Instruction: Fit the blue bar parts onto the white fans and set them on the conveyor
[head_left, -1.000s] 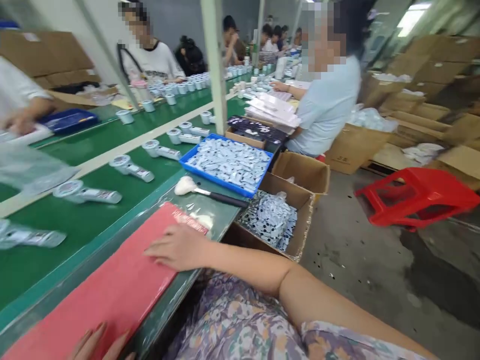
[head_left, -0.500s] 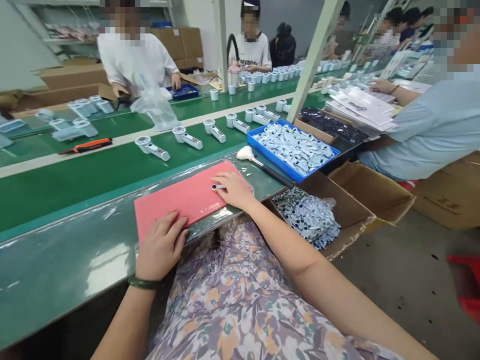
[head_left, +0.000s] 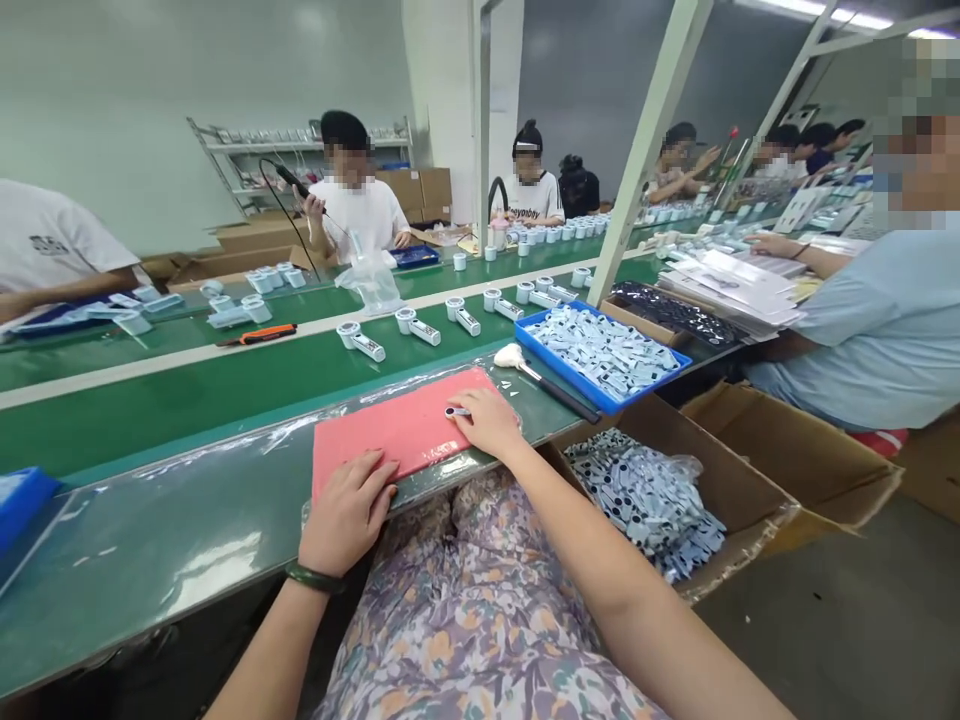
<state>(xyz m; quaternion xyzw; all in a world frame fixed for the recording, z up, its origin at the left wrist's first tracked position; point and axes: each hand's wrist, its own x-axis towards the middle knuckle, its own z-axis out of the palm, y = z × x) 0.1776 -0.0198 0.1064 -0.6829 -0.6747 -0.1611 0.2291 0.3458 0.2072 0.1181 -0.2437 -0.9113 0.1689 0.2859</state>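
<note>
The right grip (head_left: 487, 423) rests near the far edge of the pink mat (head_left: 390, 430), its fingers together and reaching forward and left. A small silver-and-dark strip (head_left: 456, 411) lies at the fingertips, its long axis running roughly left to right across the mat. The strip appears to touch the grip, but the hand hides the contact, so whether it is clamped cannot be told. The left grip (head_left: 346, 513) is the farther of the two from the strip: it lies open on the mat's near edge — a green bangle (head_left: 313, 577) at the wrist. The mat sits on a plastic-covered tabletop (head_left: 172, 540). Just beyond, a black-handled brush (head_left: 555, 392) lies beside a blue tray (head_left: 649, 385) of pale-blue pieces, with an open cardboard box (head_left: 739, 490) to the right. Farther on, a green belt (head_left: 225, 390) carries white round-headed devices (head_left: 424, 327).
</note>
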